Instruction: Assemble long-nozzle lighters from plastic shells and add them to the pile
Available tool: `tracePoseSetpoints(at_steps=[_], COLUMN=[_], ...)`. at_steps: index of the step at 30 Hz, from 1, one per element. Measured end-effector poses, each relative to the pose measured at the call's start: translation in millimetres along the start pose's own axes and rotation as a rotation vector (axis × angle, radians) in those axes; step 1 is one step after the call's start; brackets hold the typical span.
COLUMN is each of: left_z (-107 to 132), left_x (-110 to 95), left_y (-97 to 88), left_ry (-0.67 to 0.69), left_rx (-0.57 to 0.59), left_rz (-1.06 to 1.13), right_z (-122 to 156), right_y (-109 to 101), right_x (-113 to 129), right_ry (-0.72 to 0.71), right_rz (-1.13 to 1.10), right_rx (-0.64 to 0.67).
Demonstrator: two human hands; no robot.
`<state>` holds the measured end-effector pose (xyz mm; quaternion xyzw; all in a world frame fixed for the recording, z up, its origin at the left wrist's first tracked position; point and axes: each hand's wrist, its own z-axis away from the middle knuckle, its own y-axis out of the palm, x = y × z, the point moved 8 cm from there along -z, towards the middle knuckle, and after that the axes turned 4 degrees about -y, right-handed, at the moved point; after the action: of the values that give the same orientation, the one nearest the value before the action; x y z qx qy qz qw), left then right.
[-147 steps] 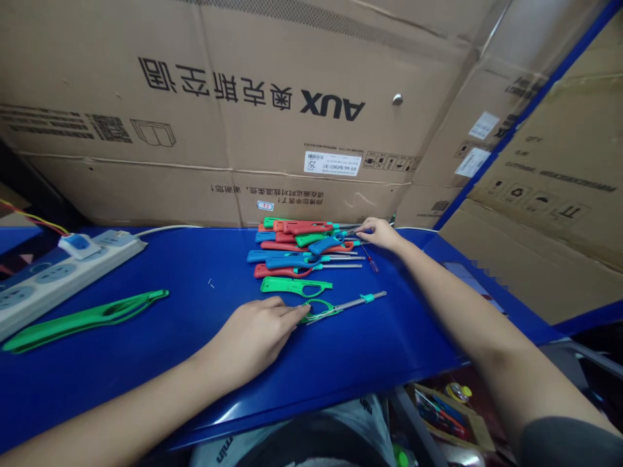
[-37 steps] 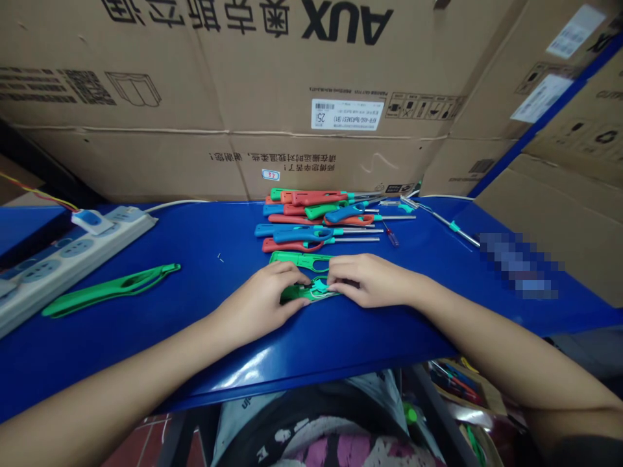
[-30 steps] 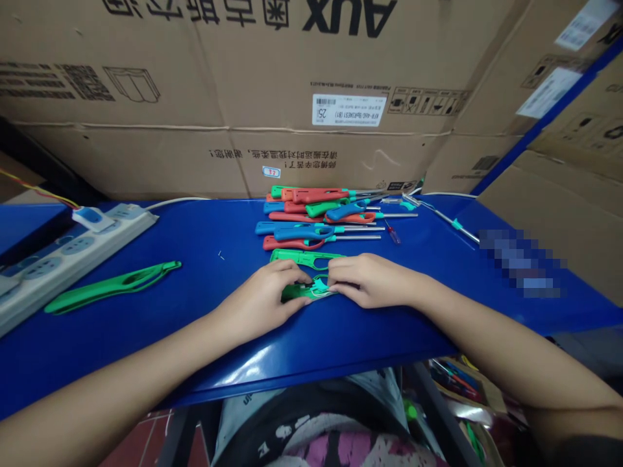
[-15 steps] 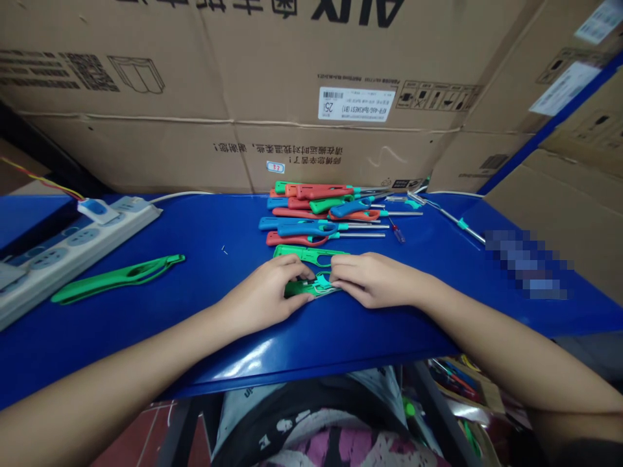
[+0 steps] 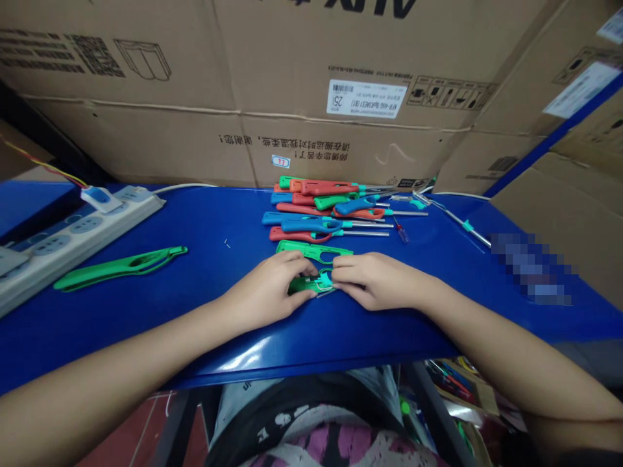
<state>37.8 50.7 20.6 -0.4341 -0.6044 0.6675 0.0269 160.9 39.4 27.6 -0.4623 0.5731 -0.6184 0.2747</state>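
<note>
**Right hand (image 5: pixel 374 280) back from the far pile, now meets left hand (image 5: pixel 265 292) on the green shell (image 5: pixel 305 285)**

Over the last half second both hands have barely shifted.

Green shell lies flat on the blue table (image 5: pixel 195 311), directly between the two sets of fingertips. Left hand: fingers curled, thumb and forefinger pinching the shell's near end. Right hand: fingers also curled in, tips nipping a small teal bit and thin wire at the shell's other end; whatever sits under its palm is hidden.

Step, as I read it: seating small internals into the open shell. Calls for a fine fingertip grip and keeping the shell pressed flat.

Just beyond the fingertips: second green shell (image 5: pixel 314 250). Further out: lighter pile (image 5: pixel 331 207), red, blue and green. Beyond the right hand: small red screwdriver (image 5: pixel 402 231), metal tube (image 5: pixel 462 224). Well off the left hand: green handle piece (image 5: pixel 119 267), power strip (image 5: pixel 73 233).
</note>
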Motion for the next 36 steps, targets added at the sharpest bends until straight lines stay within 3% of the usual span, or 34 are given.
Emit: tracePoseSetpoints(at_steps=[9, 16, 20, 29, 36], left_z=[-1, 0, 1, -3, -1], left_x=[4, 6, 3, 1, -1], left_y=[2.2, 3.9, 3.6, 0.4, -0.5], left_ry=[-0.069, -0.064, -0.048, -0.077, -0.052], left_rx=[0.002, 0.018, 0.011, -0.148, -0.165], left_rz=[0.028, 0.046, 0.073, 0.151, 0.15], right_z=[0, 0, -1, 1, 0], right_y=[6, -4, -6, -5, -6], right_x=[-1, -10, -15, -19, -17], right_ry=[-0.015, -0.027, 0.005, 0.066, 0.047], right_rz=[0.07, -0.273, -0.354, -0.411, -0.367], right_rx=[-0.002, -0.137, -0.17, -0.22, -0.2])
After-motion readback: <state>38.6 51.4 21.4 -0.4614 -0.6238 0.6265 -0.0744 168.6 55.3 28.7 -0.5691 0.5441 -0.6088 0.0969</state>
